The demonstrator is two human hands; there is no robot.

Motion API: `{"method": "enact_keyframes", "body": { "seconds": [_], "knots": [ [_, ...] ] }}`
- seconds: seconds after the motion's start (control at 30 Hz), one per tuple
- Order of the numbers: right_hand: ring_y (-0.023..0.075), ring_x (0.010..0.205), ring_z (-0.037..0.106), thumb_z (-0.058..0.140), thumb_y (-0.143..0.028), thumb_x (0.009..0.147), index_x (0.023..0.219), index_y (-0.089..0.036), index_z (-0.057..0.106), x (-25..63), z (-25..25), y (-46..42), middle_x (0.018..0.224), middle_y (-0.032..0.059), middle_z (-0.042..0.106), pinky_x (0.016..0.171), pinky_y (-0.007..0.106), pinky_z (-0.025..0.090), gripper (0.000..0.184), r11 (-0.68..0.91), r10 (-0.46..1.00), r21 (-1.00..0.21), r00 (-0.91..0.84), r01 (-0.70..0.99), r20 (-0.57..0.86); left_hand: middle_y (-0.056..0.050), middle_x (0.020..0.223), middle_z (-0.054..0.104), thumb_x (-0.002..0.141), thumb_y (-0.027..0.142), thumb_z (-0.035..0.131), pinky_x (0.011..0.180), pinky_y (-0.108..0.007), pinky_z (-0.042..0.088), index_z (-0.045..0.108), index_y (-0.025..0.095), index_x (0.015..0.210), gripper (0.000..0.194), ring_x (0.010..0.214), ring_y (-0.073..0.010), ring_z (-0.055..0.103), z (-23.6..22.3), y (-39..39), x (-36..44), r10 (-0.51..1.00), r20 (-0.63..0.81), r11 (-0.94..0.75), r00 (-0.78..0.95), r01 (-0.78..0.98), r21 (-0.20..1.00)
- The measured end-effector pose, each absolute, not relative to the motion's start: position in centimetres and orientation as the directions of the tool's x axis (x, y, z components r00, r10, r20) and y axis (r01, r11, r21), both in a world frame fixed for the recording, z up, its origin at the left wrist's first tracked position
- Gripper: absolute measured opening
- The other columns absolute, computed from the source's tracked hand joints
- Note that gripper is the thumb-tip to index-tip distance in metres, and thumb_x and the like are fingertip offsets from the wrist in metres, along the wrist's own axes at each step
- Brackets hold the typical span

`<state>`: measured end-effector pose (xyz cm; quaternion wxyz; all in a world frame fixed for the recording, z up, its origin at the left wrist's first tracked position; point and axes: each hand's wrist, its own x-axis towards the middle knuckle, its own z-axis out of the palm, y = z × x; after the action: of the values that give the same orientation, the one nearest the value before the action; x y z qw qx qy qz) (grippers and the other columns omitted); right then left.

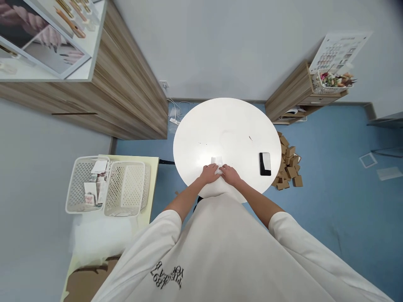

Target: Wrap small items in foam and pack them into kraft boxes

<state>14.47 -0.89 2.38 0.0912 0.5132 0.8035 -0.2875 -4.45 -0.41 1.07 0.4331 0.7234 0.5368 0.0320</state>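
On the near side of the white round table [226, 121], both of my hands meet over a small whitish, slightly see-through piece of wrapping [216, 160]. My left hand [210, 173] has its fingers bent onto the left edge of this wrapping. From the right, my right hand [230, 174] presses curled fingers on the opposite edge. The far end of the wrapping sticks out beyond my fingertips, flat on the tabletop. Whether anything lies inside it is too small to tell.
A black tray-like object [265, 164] with a white card lies at the table's right. Cardboard boxes [288, 167] are heaped on the floor beyond. At left, a side table [153, 167] bears white baskets [125, 188] and a translucent plastic roll [100, 235]. A wooden cabinet [132, 84] stands behind.
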Motion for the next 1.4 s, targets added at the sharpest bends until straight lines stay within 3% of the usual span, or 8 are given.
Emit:
{"method": "enact_keyframes", "body": {
  "seconds": [0.17, 0.27, 0.4, 0.57, 0.67, 0.83, 0.97, 1.4],
  "knots": [
    [0.0208, 0.098, 0.061, 0.046, -0.026, 0.103, 0.128, -0.020, 0.059, 13.7, 3.4, 3.4, 0.120, 0.0111, 0.060, 0.081, 0.029, 0.044, 0.029, 0.240, 0.736, -0.367, -0.415, 0.899, -0.535, -0.010, 0.145, 0.055, 0.097, 0.031, 0.046, 0.111, -0.039, 0.038, 0.048, 0.024, 0.140, 0.043, 0.132, -0.0265, 0.053, 0.9, -0.1, -4.2, 0.872, -0.466, 0.251, 0.152, 0.678, 0.691],
    [0.0221, 0.101, 0.061, 0.045, -0.024, 0.103, 0.126, -0.019, 0.059, 12.7, 3.0, 5.7, 0.118, 0.0119, 0.062, 0.084, 0.029, 0.044, 0.028, 0.200, 0.758, -0.348, -0.370, 0.916, -0.538, -0.014, 0.151, 0.048, 0.096, 0.025, 0.044, 0.109, -0.040, 0.040, 0.039, 0.020, 0.147, 0.051, 0.137, -0.0274, 0.048, 1.0, -0.8, -4.2, 0.930, -0.364, 0.231, 0.048, 0.694, 0.682],
    [0.0240, 0.103, 0.060, 0.044, -0.024, 0.103, 0.132, -0.020, 0.054, 11.7, 1.5, 7.4, 0.119, 0.0133, 0.061, 0.086, 0.031, 0.044, 0.031, 0.102, 0.807, -0.333, -0.274, 0.937, -0.523, -0.014, 0.166, 0.024, 0.089, 0.015, 0.050, 0.118, -0.046, 0.029, 0.031, 0.020, 0.155, 0.068, 0.151, -0.0307, 0.027, 0.5, -2.3, -4.5, 0.939, -0.249, -0.032, 0.237, 0.781, 0.623],
    [0.0232, 0.093, 0.061, 0.051, -0.023, 0.097, 0.134, -0.019, 0.049, 11.5, 0.2, 7.0, 0.126, 0.0141, 0.054, 0.080, 0.032, 0.046, 0.037, -0.012, 0.864, -0.345, -0.164, 0.939, -0.476, -0.012, 0.169, 0.018, 0.082, 0.008, 0.050, 0.123, -0.055, 0.011, 0.027, 0.022, 0.159, 0.081, 0.155, -0.0312, 0.016, -0.4, -2.8, -5.2, 0.846, -0.286, -0.249, 0.450, 0.807, 0.535],
    [0.0214, 0.091, 0.062, 0.048, -0.021, 0.097, 0.125, -0.020, 0.055, 11.6, 0.1, 5.1, 0.128, 0.0133, 0.054, 0.080, 0.032, 0.047, 0.029, -0.022, 0.869, -0.364, -0.162, 0.931, -0.467, -0.011, 0.169, 0.018, 0.080, 0.008, 0.051, 0.124, -0.056, 0.006, 0.024, 0.022, 0.160, 0.086, 0.156, -0.0308, 0.015, -0.5, -2.5, -5.6, 0.831, -0.297, -0.279, 0.470, 0.815, 0.508],
    [0.0221, 0.107, 0.062, 0.041, -0.016, 0.096, 0.137, -0.020, 0.048, 11.2, 0.0, 2.3, 0.121, 0.0115, 0.063, 0.090, 0.032, 0.048, 0.041, -0.172, 0.881, -0.411, -0.046, 0.895, -0.470, -0.012, 0.168, 0.020, 0.080, 0.009, 0.052, 0.124, -0.054, 0.006, 0.024, 0.022, 0.160, 0.085, 0.155, -0.0295, 0.017, -0.4, -2.0, -5.8, 0.824, -0.282, -0.310, 0.491, 0.808, 0.501],
    [0.0189, 0.102, 0.065, 0.042, -0.013, 0.092, 0.134, -0.020, 0.050, 10.2, -0.3, 2.0, 0.113, 0.0076, 0.068, 0.090, 0.029, 0.050, 0.043, -0.279, 0.868, -0.490, -0.002, 0.826, -0.497, -0.013, 0.167, 0.023, 0.081, 0.010, 0.052, 0.124, -0.053, 0.009, 0.027, 0.020, 0.159, 0.082, 0.155, -0.0307, 0.018, -0.7, -1.8, -6.5, 0.835, -0.272, -0.311, 0.478, 0.818, 0.483],
    [0.0192, 0.103, 0.066, 0.050, -0.005, 0.078, 0.134, -0.018, 0.057, 0.2, -2.3, 4.2, 0.113, 0.0076, 0.070, 0.098, 0.033, 0.052, 0.058, -0.142, 0.871, -0.693, -0.243, 0.707, -0.427, -0.013, 0.168, 0.022, 0.086, 0.010, 0.045, 0.123, -0.053, 0.017, 0.025, 0.016, 0.160, 0.077, 0.154, -0.0316, 0.019, -0.7, -2.1, -16.9, 0.898, -0.287, -0.253, 0.333, 0.925, 0.282]
  ]
}}
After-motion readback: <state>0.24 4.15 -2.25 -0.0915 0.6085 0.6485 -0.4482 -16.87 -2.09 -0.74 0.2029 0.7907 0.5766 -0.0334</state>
